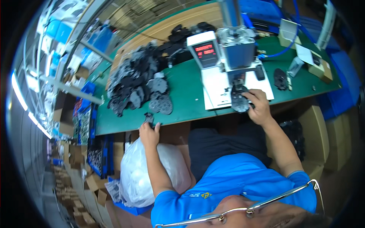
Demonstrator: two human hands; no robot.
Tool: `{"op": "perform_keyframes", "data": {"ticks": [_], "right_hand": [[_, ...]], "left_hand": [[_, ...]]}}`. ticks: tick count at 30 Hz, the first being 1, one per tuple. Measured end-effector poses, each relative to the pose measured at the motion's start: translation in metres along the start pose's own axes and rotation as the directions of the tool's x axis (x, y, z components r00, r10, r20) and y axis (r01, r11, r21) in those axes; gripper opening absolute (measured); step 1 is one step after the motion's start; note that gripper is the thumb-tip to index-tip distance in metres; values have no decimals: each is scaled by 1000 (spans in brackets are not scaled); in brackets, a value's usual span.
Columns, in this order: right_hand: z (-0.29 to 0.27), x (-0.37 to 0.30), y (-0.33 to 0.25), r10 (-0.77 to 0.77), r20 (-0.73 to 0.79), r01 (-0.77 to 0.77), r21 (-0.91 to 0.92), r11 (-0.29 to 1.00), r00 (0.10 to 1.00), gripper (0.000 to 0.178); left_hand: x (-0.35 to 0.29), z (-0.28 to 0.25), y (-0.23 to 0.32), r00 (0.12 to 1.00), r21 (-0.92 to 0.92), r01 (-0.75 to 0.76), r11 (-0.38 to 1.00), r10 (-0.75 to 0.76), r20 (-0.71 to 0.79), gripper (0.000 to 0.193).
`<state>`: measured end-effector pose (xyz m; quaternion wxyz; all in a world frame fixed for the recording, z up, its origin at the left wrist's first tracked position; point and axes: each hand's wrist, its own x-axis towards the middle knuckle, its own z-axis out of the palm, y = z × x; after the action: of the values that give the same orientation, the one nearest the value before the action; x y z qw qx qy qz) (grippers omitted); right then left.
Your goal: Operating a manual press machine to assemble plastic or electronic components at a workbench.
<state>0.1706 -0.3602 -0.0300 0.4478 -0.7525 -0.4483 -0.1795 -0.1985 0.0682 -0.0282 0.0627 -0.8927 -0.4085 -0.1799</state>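
Right hand (260, 107) was at the press (237, 51), fingers and thumb narrowed on the near right side of a flat black part (239, 102), holding it by the edge. The black part lay on the white base (213, 91) of the press, below its head, with its rounded near end toward the person. Left hand (149, 135) was well apart from it, at the front edge of the green table (184, 95), thumb spread a little from the fingers. A small dark piece (149, 117) lay at those fingertips; could not tell whether the fingers gripped it or only touched it. Just beyond the left hand, a heap of dark parts (133, 78) covered the table's left side, with grey round plates (161, 103) at its near right corner. A white display box (203, 49) with red lit characters stood just left of the press column. To the right of the base, a loose dark part (280, 79) lay on the table, near small open cartons (288, 33). Below the left forearm sat a full whitish plastic bag (133, 174); left of it, a blue bin (95, 159) held many small pieces, too small to identify.
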Motion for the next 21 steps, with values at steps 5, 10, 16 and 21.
{"op": "perform_keyframes", "data": {"ticks": [5,10,16,21], "right_hand": [[0,5,-6,-20,8,20,5,1000,1000,55],[0,3,-4,-22,14,22,10,1000,1000,53],[-5,3,-4,-3,25,3,-12,1000,1000,53],[-1,3,-5,-14,20,14,-9,1000,1000,54]], "left_hand": [[-29,-11,-11,995,-67,-101,993,101,4,55],[-40,-6,2,977,-345,-42,938,-34,-212,37],[-34,-37,79,978,-731,-10,682,-147,-151,20],[-23,-50,127,934,-745,-344,572,129,-333,21]]}}
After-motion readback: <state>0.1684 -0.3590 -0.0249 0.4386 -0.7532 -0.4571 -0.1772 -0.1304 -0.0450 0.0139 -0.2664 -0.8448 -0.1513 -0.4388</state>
